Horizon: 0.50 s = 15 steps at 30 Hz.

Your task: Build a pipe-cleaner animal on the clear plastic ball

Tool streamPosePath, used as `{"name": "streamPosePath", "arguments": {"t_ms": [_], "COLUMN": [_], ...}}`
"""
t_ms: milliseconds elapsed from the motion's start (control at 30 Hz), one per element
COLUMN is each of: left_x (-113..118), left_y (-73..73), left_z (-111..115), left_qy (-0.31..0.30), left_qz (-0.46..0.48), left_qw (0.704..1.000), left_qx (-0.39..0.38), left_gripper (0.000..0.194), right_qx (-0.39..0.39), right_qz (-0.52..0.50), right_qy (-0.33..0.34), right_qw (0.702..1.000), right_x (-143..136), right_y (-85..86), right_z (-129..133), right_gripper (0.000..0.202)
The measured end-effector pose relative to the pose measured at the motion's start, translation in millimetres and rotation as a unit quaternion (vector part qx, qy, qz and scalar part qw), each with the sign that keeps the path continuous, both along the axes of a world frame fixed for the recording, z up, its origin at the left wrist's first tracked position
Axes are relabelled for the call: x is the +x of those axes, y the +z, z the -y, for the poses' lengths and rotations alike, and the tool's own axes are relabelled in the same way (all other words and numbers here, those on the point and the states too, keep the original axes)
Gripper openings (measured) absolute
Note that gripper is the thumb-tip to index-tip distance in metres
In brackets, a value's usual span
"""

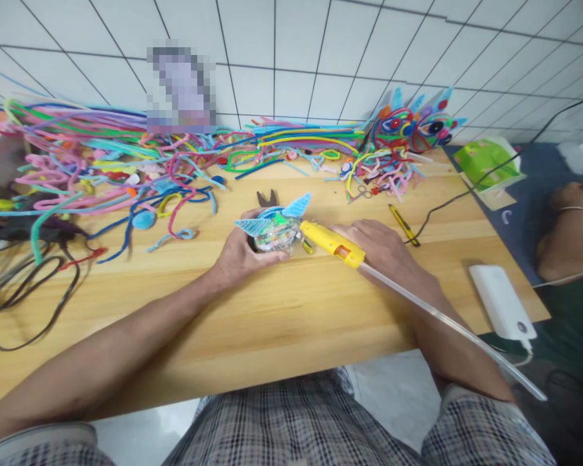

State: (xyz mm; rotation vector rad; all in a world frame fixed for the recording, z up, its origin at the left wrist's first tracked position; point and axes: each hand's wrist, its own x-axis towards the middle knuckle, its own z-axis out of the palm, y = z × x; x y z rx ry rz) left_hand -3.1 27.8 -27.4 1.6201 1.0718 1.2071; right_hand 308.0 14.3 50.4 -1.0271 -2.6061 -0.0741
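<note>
Near the middle of the wooden table, my left hand is wrapped round a round craft piece with a clear, shiny, colourful surface. Two light blue pipe-cleaner ears stick out from its top. My right hand is closed round a yellow glue gun, whose nozzle points left at the right side of the craft piece. A long clear glue stick runs out of the gun's back, toward the lower right. Dark plier handles show just behind the piece.
Pipe cleaners lie heaped along the tiled wall. Finished colourful pieces stand at the back right. A yellow cutter, a white power bank and a green packet are on the right. Black cables curl at left. Another person's arm shows far right.
</note>
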Motion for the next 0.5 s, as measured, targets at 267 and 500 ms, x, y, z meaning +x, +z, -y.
{"name": "streamPosePath", "arguments": {"t_ms": [267,500], "left_x": [0.4,-0.3], "left_y": [-2.6,-5.4], "left_z": [-0.3,-0.5], "left_qy": [-0.034,-0.047], "left_qz": [0.021,0.037], "left_qw": [0.999,0.998], "left_qx": [0.008,0.012], "left_gripper": [0.092,0.094], "right_qx": [-0.026,-0.044], "right_qz": [-0.027,-0.048], "right_qy": [0.01,0.019], "right_qw": [0.999,0.998], "right_x": [-3.4,-3.2], "right_y": [-6.1,-7.5], "right_z": [-3.3,-7.8], "right_gripper": [0.037,0.036]}}
